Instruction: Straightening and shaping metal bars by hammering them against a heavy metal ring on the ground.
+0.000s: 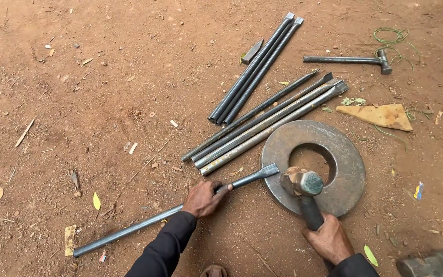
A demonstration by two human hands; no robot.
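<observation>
Left hand (204,199) grips the long steel rod (173,211), its flattened tip on the steel ring (347,169), right hand (329,240) clutches the hammer (303,185) above it.

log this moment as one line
left hand: holds steel rod | rod tip: on steel ring | right hand: holds hammer

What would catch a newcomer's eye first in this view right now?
Likely the heavy steel ring lying flat on the red dirt at centre right, with the hammer in the right hand poised over its near rim. The left hand grips a long rod whose flattened tip rests at the ring's edge. Behind, two bundles of similar rods lie fanned out.
</observation>
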